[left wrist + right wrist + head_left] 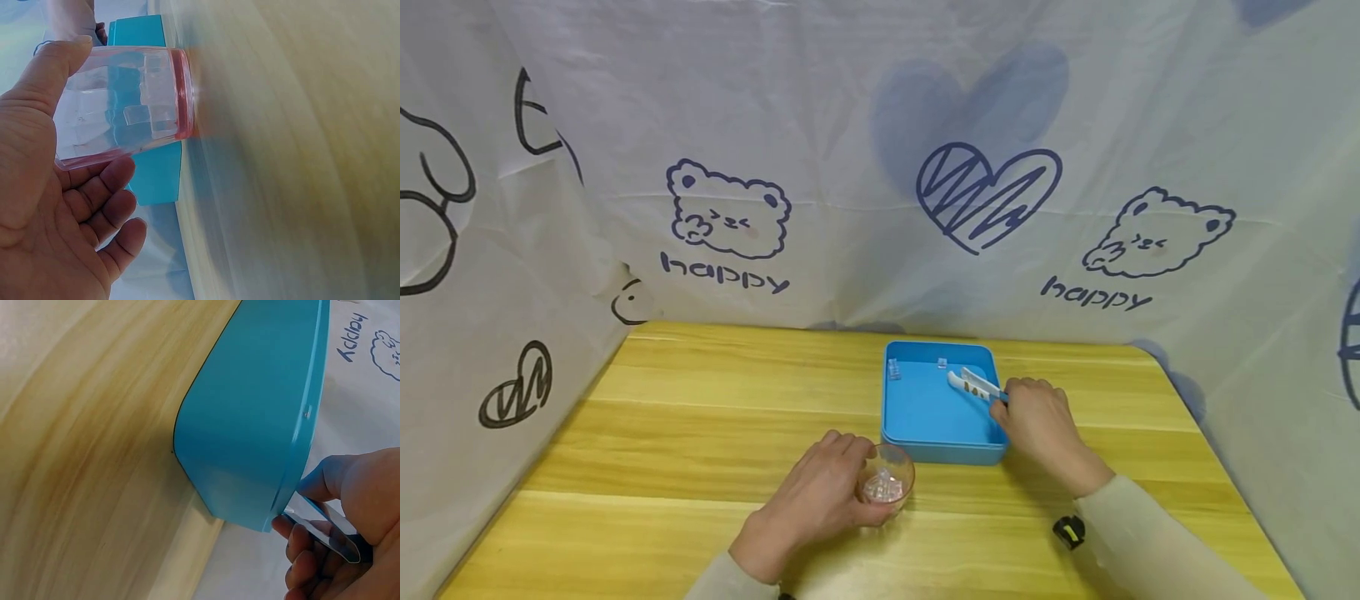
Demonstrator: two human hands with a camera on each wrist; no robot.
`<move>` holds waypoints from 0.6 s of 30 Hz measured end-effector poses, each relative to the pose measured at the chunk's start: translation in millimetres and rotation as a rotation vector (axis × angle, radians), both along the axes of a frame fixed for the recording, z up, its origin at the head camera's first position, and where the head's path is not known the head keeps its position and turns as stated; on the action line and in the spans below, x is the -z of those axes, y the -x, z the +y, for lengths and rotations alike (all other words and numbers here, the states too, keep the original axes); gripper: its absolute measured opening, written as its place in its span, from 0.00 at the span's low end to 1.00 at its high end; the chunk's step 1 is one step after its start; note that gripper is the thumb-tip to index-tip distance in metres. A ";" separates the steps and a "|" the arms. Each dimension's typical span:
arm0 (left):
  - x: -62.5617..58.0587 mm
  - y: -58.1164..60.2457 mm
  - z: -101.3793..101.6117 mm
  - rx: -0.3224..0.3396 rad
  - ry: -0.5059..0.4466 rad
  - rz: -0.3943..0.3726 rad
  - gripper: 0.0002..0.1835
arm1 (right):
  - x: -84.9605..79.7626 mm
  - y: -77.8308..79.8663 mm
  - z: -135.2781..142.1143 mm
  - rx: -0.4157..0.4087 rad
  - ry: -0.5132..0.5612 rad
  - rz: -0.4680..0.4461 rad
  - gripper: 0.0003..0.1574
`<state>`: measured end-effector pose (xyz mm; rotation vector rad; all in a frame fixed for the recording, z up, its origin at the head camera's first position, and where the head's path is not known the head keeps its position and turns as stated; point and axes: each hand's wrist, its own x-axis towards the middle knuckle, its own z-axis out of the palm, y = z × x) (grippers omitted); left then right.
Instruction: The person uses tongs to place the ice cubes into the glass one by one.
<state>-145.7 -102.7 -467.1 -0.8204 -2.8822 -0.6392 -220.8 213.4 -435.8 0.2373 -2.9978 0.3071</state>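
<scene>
My left hand [820, 492] grips a clear cup [119, 100] with a pinkish rim and base, thumb on one side and fingers on the other. The cup stands on the table, and several clear plastic blocks [883, 487] lie inside it. In my right hand [1045, 417] is a pair of tongs [973, 385] with white tips, pinched between thumb and fingers. Their tips reach over the inside of a shallow blue box [943, 453]. Clear blocks [893, 369] line the box's left wall, and a small clear block [942, 363] sits near its back wall.
The wooden table [700, 417] carries the box near its back edge. A white cloth [842, 192] with drawn hearts and bears hangs behind, and more cloth hangs at both sides. A black band [1069, 532] shows beside the right sleeve.
</scene>
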 end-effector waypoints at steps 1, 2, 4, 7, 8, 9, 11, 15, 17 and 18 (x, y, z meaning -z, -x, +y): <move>0.0 -0.1 0.1 0.000 0.001 -0.001 0.35 | 0.0 0.5 -0.1 0.002 -0.005 -0.004 0.16; -0.3 -0.2 0.3 0.000 0.001 -0.001 0.35 | 0.0 0.9 -0.1 0.004 -0.007 -0.008 0.16; -0.6 -0.4 0.5 0.000 0.000 -0.001 0.35 | 0.2 1.7 0.1 0.004 -0.013 -0.009 0.16; -1.1 -0.4 0.5 -0.005 0.001 -0.003 0.35 | -0.1 2.5 -0.1 0.000 -0.018 -0.003 0.17; -1.1 -0.4 0.5 -0.005 0.001 -0.005 0.35 | -0.2 2.7 -0.1 -0.001 -0.019 -0.001 0.17; -0.9 -0.1 0.5 -0.005 0.001 -0.005 0.35 | -0.5 2.9 -0.4 -0.002 -0.020 0.001 0.17; -0.8 0.1 0.4 -0.005 0.002 -0.005 0.35 | -0.9 3.2 -0.9 -0.002 -0.023 0.003 0.17; -0.1 0.4 0.3 -0.002 -0.001 -0.003 0.35 | -1.7 3.9 -2.3 -0.003 -0.022 0.006 0.17; 0.1 0.4 0.3 -0.001 0.001 -0.003 0.35 | -2.2 4.4 -3.6 -0.007 -0.020 0.012 0.17; 0.2 0.4 0.3 -0.001 0.000 -0.004 0.35 | -2.4 4.8 -4.5 -0.009 -0.020 0.014 0.16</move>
